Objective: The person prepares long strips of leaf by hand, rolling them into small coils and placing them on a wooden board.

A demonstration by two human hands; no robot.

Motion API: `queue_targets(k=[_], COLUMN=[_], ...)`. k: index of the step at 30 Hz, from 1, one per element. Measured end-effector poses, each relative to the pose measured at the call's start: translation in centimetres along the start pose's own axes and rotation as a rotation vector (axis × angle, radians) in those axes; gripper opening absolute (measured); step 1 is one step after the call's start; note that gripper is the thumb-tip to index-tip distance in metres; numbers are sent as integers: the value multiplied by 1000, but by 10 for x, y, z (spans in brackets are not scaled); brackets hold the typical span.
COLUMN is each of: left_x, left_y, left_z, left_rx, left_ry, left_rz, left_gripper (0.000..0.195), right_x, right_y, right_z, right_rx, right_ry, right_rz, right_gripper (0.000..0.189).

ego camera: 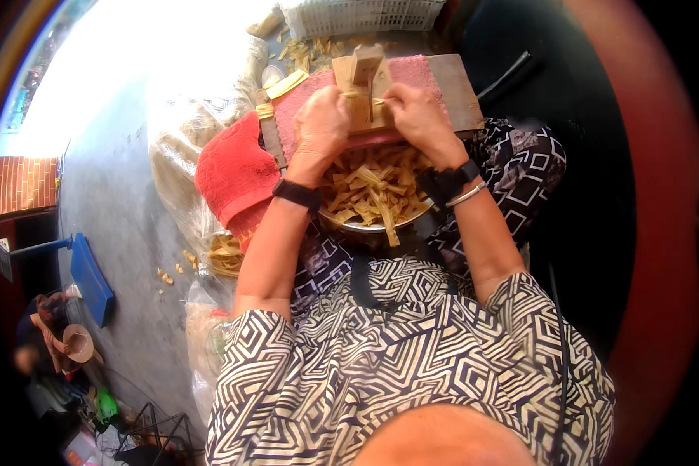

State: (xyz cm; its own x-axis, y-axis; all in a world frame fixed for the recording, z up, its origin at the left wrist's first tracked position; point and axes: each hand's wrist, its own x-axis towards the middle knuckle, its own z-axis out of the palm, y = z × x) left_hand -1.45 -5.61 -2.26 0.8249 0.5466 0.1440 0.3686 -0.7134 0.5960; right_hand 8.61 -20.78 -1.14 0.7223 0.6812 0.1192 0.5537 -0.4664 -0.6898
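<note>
A wooden board, partly covered by a pink towel, lies across the lap. On it stands a wooden block with a thin upright piece, perhaps a blade. My left hand grips one end of a yellowish strip at the block's left. At its right, my right hand pinches a yellowish strip end. Whether both ends belong to one strip is hidden by the upright piece. Below the board, a metal basin holds a heap of dried yellowish strips.
Red cloth covers the left knee. Plastic sacks stand on the left, near loose scraps on the floor. A white plastic crate is beyond the board. Another person is at the far left, near a blue panel.
</note>
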Motion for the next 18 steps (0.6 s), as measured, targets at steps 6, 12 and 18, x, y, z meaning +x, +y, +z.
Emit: queue_targets(k=[6,12,18], left_x=[-19,-54,-78], left_y=[-32,-22,2], left_z=[-38,-40,-45], left_rx=[-1355,-1727,-1727], left_ry=[-313,-468,-514], left_rz=[-447,-457,-421], left_gripper=[29,34,32], right_x=[-44,-70,-83], right_y=[-1,-9,-30], right_z=[-26,-24,-21], right_rx=[687,869,558], right_ry=[-118,-178,-179], right_rz=[322,346,34], right_gripper=[16,20,30])
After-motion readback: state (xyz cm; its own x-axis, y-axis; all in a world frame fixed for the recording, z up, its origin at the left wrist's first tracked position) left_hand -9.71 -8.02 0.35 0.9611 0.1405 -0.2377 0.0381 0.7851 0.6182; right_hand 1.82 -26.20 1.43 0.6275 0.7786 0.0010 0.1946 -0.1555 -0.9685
